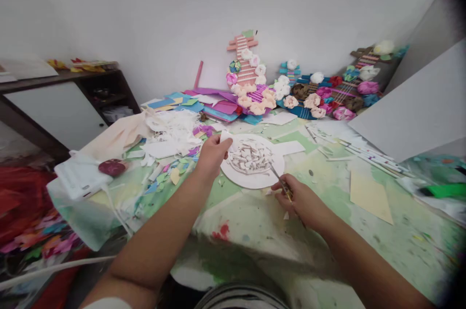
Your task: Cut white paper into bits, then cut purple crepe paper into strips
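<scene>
A white round board (pixel 251 184) with a white strip (pixel 291 147) sticking out at its right lies in the middle of the table. Many small white cut pieces (pixel 251 156) are heaped on it. My left hand (pixel 214 153) is closed in a pinch on a white piece of paper or card (pixel 227 140), over the board's left edge. At the board's lower right, my right hand (pixel 291 195) grips a slim pointed metal tool (pixel 285 186). Its tip reaches toward the heaped pieces; its exact kind is unclear.
White shreds (pixel 174 127) and coloured paper scraps (pixel 178 173) cover the table's left side, near a white power bank (pixel 82 175) with a cable. Instrument-shaped crafts with paper flowers (pixel 251 76) lean on the back wall. A yellow card (pixel 369 197) and a large white sheet (pixel 415 105) are at right.
</scene>
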{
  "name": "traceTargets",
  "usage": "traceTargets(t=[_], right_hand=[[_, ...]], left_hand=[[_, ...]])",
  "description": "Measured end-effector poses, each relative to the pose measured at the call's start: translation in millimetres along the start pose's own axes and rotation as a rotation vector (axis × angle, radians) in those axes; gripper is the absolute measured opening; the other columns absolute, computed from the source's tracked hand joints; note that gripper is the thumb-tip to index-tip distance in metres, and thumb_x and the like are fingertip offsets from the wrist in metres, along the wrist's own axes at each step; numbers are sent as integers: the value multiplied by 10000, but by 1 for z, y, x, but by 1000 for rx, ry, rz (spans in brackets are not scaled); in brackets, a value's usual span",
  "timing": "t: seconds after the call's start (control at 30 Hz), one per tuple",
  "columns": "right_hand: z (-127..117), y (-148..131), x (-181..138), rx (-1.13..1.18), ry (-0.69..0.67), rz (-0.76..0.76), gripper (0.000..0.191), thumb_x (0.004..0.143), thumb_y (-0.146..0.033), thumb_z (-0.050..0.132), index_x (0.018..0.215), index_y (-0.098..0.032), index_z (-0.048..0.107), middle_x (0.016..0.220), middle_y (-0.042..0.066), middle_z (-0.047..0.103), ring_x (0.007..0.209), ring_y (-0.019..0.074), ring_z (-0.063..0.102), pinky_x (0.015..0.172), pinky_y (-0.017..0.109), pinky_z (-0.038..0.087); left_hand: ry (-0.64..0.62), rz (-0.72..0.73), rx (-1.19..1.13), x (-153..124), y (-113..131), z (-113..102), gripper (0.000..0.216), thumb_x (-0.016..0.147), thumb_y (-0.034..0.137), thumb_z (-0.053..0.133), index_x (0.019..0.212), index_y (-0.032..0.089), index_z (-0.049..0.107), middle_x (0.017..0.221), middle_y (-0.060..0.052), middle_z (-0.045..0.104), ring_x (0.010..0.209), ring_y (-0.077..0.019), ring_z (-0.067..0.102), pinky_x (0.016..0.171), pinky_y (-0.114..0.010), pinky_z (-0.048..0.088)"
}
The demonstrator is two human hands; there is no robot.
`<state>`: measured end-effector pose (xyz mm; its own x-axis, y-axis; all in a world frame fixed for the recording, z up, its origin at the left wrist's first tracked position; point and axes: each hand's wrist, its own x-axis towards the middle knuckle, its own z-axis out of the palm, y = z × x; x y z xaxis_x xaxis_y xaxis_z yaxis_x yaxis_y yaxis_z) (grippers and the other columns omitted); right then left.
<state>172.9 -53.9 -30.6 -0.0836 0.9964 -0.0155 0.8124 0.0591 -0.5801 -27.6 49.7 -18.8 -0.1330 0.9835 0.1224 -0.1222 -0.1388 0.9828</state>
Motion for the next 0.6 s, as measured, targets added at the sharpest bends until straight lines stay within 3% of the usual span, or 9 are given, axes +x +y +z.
traceTargets(t=[0.13, 0.23, 0.4, 0.6], right_hand=[[14, -10, 5, -210, 23, -105, 86, 689, -264, 434, 737, -194, 424, 714, 25, 518, 613, 116, 446, 530, 213, 307], [16, -12, 4, -271, -34, -133, 47, 701, -236, 406, 721, -194, 412, 647, 13, 507, 550, 102, 412, 493, 202, 274], [12, -15, 6, -335, -12, -155, 32, 702, -218, 383, 688, -196, 401, 606, 7, 496, 515, 97, 398, 463, 195, 255], [0, -31, 69, -304, 207, -126, 129, 695, -294, 414, 789, -212, 382, 697, 1, 534, 538, 95, 443, 489, 195, 302]], left_hand=[[105, -30, 5, 3, -14, -8, 172, 546, 283, 554, 598, 141, 469, 441, 64, 387, 362, -34, 350, 370, -159, 294], [147, -19, 8, 7, -15, -18, 167, 552, 279, 545, 608, 139, 472, 444, 61, 391, 365, -32, 346, 370, -155, 284], [163, -29, 17, 9, -15, -25, 164, 568, 288, 523, 610, 139, 470, 445, 59, 400, 361, -34, 340, 375, -165, 293], [116, -20, 83, 6, -20, -21, 186, 553, 315, 543, 574, 140, 482, 423, 57, 401, 358, -50, 361, 369, -171, 271]])
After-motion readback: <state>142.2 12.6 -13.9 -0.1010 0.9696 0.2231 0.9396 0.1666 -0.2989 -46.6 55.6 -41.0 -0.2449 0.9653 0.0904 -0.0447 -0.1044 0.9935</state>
